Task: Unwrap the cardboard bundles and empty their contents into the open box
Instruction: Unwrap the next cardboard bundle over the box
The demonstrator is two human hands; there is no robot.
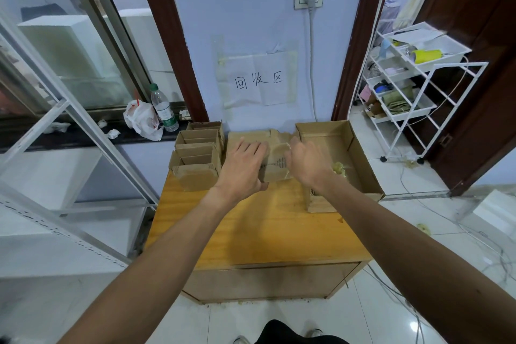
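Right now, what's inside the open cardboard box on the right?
Inside the open brown cardboard box, a crumpled yellowish wad lies on the floor. The right hand and forearm, at the brown cardboard bundle, hide the box's near left corner.

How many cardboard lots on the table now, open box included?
3, perhaps 4: small cartons clustered back left; the wrapped bundle in the middle, held by left hand and right hand; the open box at right. The cardboard piece at its near end may be its flap.
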